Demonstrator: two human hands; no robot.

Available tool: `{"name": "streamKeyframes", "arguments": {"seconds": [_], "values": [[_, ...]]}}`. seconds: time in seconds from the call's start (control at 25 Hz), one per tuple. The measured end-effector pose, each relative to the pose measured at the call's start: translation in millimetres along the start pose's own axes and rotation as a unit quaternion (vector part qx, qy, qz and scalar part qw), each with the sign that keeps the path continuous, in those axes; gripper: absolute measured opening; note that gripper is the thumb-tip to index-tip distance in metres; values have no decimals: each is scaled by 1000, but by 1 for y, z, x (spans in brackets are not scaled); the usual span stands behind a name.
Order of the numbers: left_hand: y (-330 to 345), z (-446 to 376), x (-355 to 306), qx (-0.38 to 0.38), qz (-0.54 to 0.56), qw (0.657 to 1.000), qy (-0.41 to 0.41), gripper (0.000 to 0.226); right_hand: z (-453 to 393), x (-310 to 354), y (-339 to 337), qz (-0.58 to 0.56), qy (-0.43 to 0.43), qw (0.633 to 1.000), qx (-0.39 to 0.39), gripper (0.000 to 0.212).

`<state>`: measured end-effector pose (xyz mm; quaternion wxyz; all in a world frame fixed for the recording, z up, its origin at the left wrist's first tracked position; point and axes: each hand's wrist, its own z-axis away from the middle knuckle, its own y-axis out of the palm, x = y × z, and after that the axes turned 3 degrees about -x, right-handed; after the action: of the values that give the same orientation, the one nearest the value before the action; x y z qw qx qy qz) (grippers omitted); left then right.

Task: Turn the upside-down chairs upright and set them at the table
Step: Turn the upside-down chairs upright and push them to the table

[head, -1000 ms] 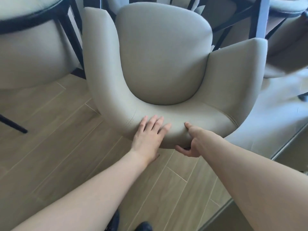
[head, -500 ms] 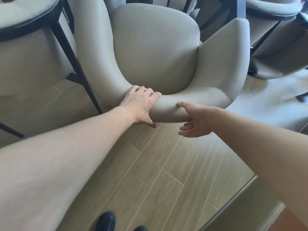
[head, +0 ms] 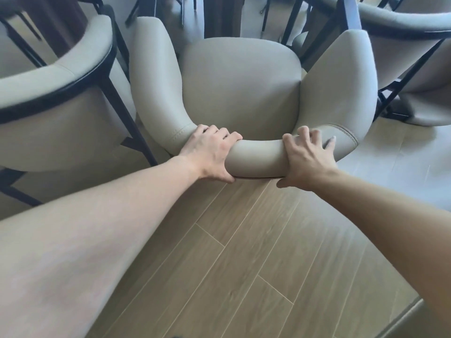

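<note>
A beige padded armchair (head: pixel 241 84) stands upright in front of me, its seat facing up and its curved backrest nearest me. My left hand (head: pixel 210 152) grips the backrest's top edge, fingers curled over the rim and thumb underneath. My right hand (head: pixel 307 159) lies on the same rim further right, fingers spread over the top and thumb below the edge. The chair's legs are hidden under the seat.
Another beige chair with a black frame (head: pixel 61 98) stands close on the left, and a further one (head: pixel 410 57) at the right. Several dark chair legs (head: pixel 219 15) crowd the back. Wood-plank floor (head: pixel 231 252) lies below my arms; a ledge edge (head: pixel 415 311) shows at the bottom right.
The chair has moved away from me toward the other chairs. My right hand, off the rim half a second ago, now lies over the backrest; my left hand keeps its grip.
</note>
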<state>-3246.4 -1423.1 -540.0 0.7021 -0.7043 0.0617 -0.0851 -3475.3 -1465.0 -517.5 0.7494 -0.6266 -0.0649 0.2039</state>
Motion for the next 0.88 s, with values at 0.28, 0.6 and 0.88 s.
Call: {"name": "streamKeyframes", "arguments": {"seconds": [0.28,0.6,0.88], "values": [[3,-12,12,-46,-22,998,19,94,-25,-13,15,-95,-37,994,-43,98],[-19,-88,58,-31,6,1000,0,89,-109,-24,-25,-74,-67,994,-50,89],[-28,-140,90,1,26,1000,-1,89,-165,-29,-49,-76,-76,994,-34,90]]}}
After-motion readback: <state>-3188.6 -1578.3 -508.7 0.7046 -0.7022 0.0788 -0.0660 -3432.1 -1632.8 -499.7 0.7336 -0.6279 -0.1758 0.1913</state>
